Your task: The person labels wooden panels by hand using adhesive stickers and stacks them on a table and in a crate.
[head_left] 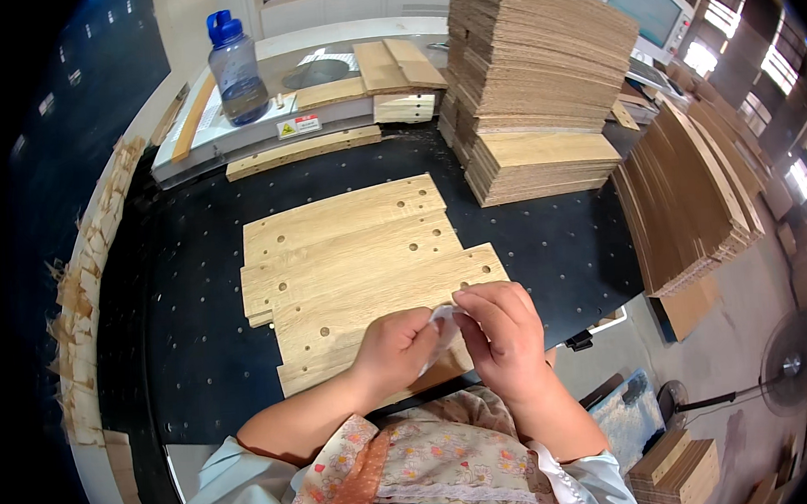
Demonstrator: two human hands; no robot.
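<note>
Both hands meet over the near edge of the wooden boards. My left hand (393,352) is closed around a thin, crumpled white sheet (442,325), whose material I cannot make out. The fingers of my right hand (503,331) pinch the same sheet at its upper end. Beneath and beyond them, several light wood-grain boards (383,299) with drilled round holes lie side by side, slightly staggered, on a black table (201,334) dotted with small studs. My hands partly cover the nearest boards.
A tall stack of boards (539,54) rises at the far right. A blue-topped water bottle (238,73) stands on the white machine ledge (276,135) at the back. Brown panels (687,198) lean beyond the table's right edge. A fan (792,364) stands at the lower right.
</note>
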